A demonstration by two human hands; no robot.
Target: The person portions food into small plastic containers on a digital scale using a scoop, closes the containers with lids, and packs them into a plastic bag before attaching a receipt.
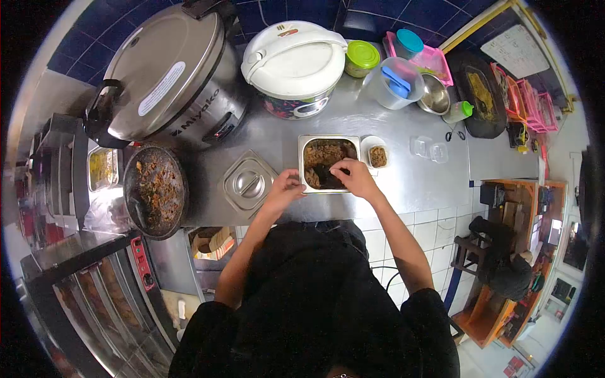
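A rectangular steel food pan (362, 151) stands on the counter in front of me, with brown, crumbly minced food (324, 151) inside. My left hand (287, 190) is at the pan's near left corner, fingers curled against its rim. Over the pan's right side reaches my right hand (355, 179), its fingertips pinched together down in the pan. Something dark (326, 176) lies at those fingertips; its kind is unclear. Close to the pan's right side is a small clear plastic cup (377, 153) with a portion of similar brown food. A steel lid (248, 183) rests left of the pan.
A large Miyako cooker (176, 82) and a white-lidded rice cooker (293, 69) stand behind. At left sits a stone mortar (155, 192) with red-brown residue. Rightward are clear containers (429, 148), scissors (455, 133), a steel bowl (435, 94) and a green-capped bottle (458, 112).
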